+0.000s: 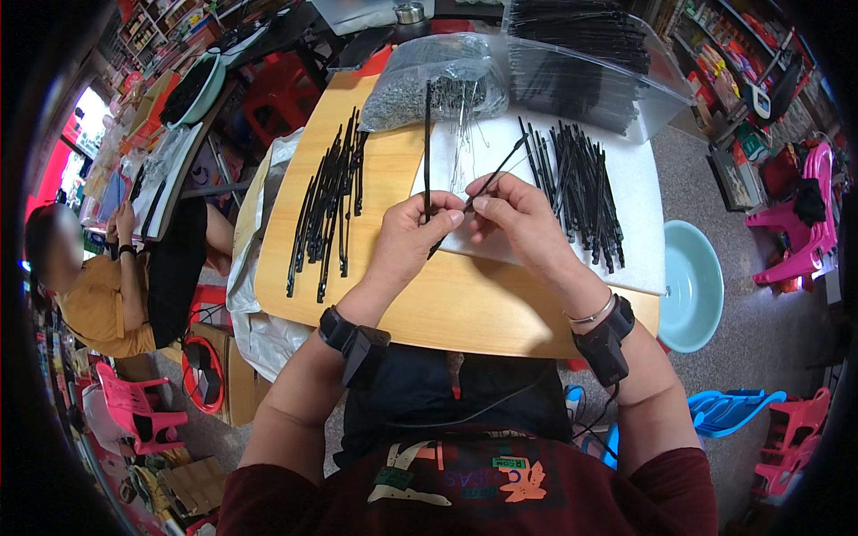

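Note:
My left hand (413,230) is closed on a slim black strip (427,134) that stands up past its fingers. My right hand (517,213) pinches another thin black strip (505,164), which slants up to the right. Both hands' fingertips come close together over the table's middle, where the fingers hide the strips' ends. A loose pile of black strips (329,210) lies left of my hands, and a second pile of black strips (585,192) lies just right of them on a white sheet (642,241). Thin metal wires (463,147) lie beyond my fingers.
A clear bag of metal wire pieces (424,89) and a clear plastic bin (666,76) filled with black strips stand at the table's (393,317) far side. A light blue basin (706,286) is at the right. Another person (107,295) sits at the left by another table.

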Tool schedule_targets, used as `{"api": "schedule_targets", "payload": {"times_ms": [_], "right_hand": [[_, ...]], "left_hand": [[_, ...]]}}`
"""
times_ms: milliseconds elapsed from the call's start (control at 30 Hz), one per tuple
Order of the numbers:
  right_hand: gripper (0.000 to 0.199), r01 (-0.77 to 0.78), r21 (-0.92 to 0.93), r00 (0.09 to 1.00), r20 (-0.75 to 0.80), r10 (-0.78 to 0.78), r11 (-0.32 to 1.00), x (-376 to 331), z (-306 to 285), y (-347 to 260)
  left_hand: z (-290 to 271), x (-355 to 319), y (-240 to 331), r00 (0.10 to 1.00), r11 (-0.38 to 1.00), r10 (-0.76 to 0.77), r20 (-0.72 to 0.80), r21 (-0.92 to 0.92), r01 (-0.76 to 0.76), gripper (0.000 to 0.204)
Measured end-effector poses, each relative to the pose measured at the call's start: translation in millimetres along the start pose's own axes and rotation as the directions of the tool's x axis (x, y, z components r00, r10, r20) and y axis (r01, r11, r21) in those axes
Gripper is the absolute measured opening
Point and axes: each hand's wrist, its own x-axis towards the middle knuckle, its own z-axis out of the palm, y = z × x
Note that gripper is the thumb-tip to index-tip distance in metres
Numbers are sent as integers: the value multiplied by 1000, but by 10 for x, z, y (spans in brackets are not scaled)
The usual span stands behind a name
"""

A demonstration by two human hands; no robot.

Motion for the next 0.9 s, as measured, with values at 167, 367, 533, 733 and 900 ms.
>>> {"api": "schedule_targets", "payload": {"times_ms": [167, 367, 533, 733, 900], "right_hand": [[16, 19, -152, 994, -101, -35, 988, -1, 1, 59], [19, 14, -369, 976, -195, -92, 929, -45, 75, 23], [23, 59, -395, 973, -181, -140, 917, -7, 42, 124], [20, 196, -257, 937, -237, -258, 946, 12, 8, 24], [23, 112, -586, 870, -332, -363, 803, -64, 65, -112]], "left_hand": [[18, 2, -20, 999, 996, -40, -23, 73, 41, 22], [6, -8, 5, 996, 989, -89, -19, 117, 91, 21], [43, -12, 17, 998, 986, -61, -16, 154, 63, 19], [133, -29, -37, 998, 999, 47, 46, 15, -48, 22], [70, -46, 7, 947, 821, 152, 283, 498, -281, 34]]}}
